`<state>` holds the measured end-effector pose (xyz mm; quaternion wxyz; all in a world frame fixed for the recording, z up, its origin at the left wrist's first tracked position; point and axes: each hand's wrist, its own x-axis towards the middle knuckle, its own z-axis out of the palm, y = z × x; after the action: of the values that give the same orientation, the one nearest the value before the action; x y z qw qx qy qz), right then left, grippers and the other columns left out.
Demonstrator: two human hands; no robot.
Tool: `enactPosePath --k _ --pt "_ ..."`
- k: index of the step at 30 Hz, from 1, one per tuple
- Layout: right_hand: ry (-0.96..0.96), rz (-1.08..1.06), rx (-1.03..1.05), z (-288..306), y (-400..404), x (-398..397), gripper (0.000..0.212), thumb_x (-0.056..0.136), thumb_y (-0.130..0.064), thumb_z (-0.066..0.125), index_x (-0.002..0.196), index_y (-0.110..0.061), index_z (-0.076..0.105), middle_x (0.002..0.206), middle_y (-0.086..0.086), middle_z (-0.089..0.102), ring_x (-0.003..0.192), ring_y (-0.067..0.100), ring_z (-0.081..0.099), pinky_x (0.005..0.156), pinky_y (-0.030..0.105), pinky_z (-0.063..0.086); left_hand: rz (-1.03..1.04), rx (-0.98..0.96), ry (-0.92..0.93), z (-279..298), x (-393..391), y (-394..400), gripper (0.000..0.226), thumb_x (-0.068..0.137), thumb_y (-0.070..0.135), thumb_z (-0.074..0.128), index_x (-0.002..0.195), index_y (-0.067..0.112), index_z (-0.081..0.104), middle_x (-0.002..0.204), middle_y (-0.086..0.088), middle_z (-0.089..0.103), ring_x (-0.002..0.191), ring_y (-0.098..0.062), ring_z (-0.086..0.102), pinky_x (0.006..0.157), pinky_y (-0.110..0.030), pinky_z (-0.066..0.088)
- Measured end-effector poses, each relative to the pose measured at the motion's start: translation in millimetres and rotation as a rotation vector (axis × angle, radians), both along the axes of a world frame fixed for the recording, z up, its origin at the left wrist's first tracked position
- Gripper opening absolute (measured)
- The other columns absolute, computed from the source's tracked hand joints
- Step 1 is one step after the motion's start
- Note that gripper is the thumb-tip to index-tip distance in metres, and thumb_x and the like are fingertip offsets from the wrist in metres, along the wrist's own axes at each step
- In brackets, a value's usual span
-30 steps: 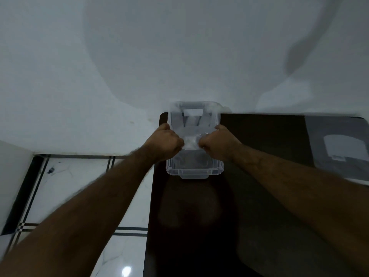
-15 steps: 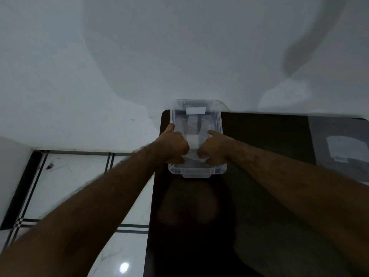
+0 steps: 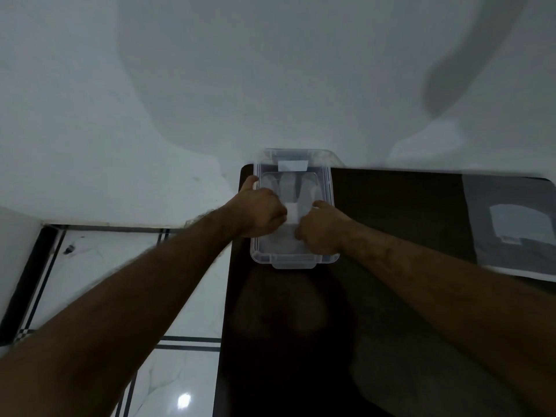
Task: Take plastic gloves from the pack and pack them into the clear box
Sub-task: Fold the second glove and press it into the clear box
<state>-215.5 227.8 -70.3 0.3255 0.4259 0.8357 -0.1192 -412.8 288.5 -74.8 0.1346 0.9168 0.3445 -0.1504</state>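
Observation:
A clear plastic box (image 3: 293, 260) stands at the far left corner of the dark table (image 3: 391, 266). A thin plastic glove (image 3: 293, 188) lies spread inside it, its fingers pointing to the far wall of the box. My left hand (image 3: 260, 213) and my right hand (image 3: 320, 233) are both down in the box, fingers curled on the near end of the glove. A small white fold of the glove shows between my two hands. My left thumb rests on the left rim.
A grey pack with a white panel (image 3: 511, 227) lies flat at the table's right edge. A white wall rises right behind the box. To the left of the table is a drop to a glossy white tiled floor (image 3: 120, 266).
The glove went from a bunch held between my fists to lying spread out flat in the box. Both hands moved down into the box's near half.

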Motion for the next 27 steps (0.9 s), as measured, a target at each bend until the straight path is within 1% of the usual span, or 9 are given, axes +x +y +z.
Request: enactPosePath --k 1,3,5,8,11,19,22,24,27 --pt "-0.012 -0.002 -0.003 -2 -4 0 0.035 0.105 -0.039 0.051 0.136 -0.029 0.063 0.134 0.002 0.067 0.131 0.027 0.059 0.126 0.056 0.023 0.029 0.002 -0.01 -1 5 6 0.038 0.107 0.04 0.046 0.136 0.031 0.069 0.142 0.003 0.069 0.147 -0.02 0.048 0.126 -0.067 0.0" --pt "-0.023 -0.034 -0.014 -3 -9 -2 0.039 0.106 -0.038 0.05 0.142 -0.028 0.06 0.141 0.004 0.065 0.136 0.028 0.056 0.127 0.058 0.021 0.0 0.014 0.038 -5 20 13 0.054 0.103 0.026 0.052 0.156 0.032 0.052 0.164 0.003 0.049 0.16 -0.02 0.03 0.125 -0.068 -0.006" --pt "-0.01 -0.077 -0.019 -4 -10 -2 0.041 0.106 -0.037 0.049 0.144 -0.027 0.059 0.145 0.005 0.063 0.14 0.029 0.052 0.128 0.058 0.018 -0.099 0.068 0.133 -13 37 17 0.065 0.1 0.021 0.053 0.164 0.031 0.039 0.173 0.004 0.034 0.164 -0.02 0.018 0.124 -0.07 -0.008" --pt "0.009 -0.103 -0.022 -5 -9 -2 0.04 0.106 -0.036 0.05 0.144 -0.026 0.059 0.145 0.006 0.062 0.141 0.03 0.051 0.127 0.057 0.016 -0.173 0.173 0.238 -23 57 23 0.063 0.103 0.023 0.049 0.165 0.028 0.037 0.175 0.002 0.031 0.165 -0.021 0.014 0.125 -0.069 -0.011" --pt "0.033 -0.116 -0.029 -6 -9 -2 0.036 0.105 -0.034 0.053 0.138 -0.024 0.062 0.138 0.006 0.065 0.136 0.03 0.054 0.128 0.057 0.017 -0.155 0.242 0.284 -30 66 28 0.059 0.106 0.028 0.045 0.165 0.025 0.037 0.176 -0.003 0.028 0.165 -0.024 0.012 0.127 -0.065 -0.012" --pt "0.009 -0.122 0.008 -5 -11 -4 0.038 0.106 -0.036 0.051 0.139 -0.022 0.062 0.137 0.009 0.066 0.137 0.031 0.054 0.129 0.061 0.011 -0.082 0.309 0.28 -43 71 39 0.058 0.107 0.034 0.039 0.162 0.016 0.042 0.176 -0.014 0.023 0.166 -0.031 0.008 0.13 -0.064 -0.005" --pt "-0.028 -0.109 0.019 -1 -12 -3 0.041 0.107 -0.037 0.048 0.143 -0.022 0.06 0.143 0.009 0.064 0.142 0.032 0.051 0.129 0.061 0.008 -0.021 0.288 0.234 -44 75 38 0.059 0.107 0.036 0.038 0.162 0.014 0.041 0.175 -0.014 0.027 0.165 -0.031 0.014 0.13 -0.064 -0.002" --pt "-0.024 -0.107 0.04 0 -12 -2 0.041 0.107 -0.038 0.047 0.143 -0.022 0.06 0.142 0.01 0.064 0.141 0.032 0.051 0.13 0.06 0.008 0.025 0.245 0.182 -40 74 34 0.058 0.104 0.033 0.046 0.159 0.014 0.044 0.168 -0.013 0.041 0.16 -0.03 0.029 0.132 -0.061 0.002" --pt "0.032 -0.105 0.101 -2 -8 -2 0.046 0.107 -0.039 0.046 0.149 -0.021 0.054 0.148 0.012 0.059 0.14 0.033 0.051 0.13 0.058 0.01 0.058 0.227 0.154 -27 64 22 0.044 0.099 0.024 0.053 0.143 0.015 0.059 0.144 -0.01 0.065 0.14 -0.031 0.053 0.131 -0.054 0.015"
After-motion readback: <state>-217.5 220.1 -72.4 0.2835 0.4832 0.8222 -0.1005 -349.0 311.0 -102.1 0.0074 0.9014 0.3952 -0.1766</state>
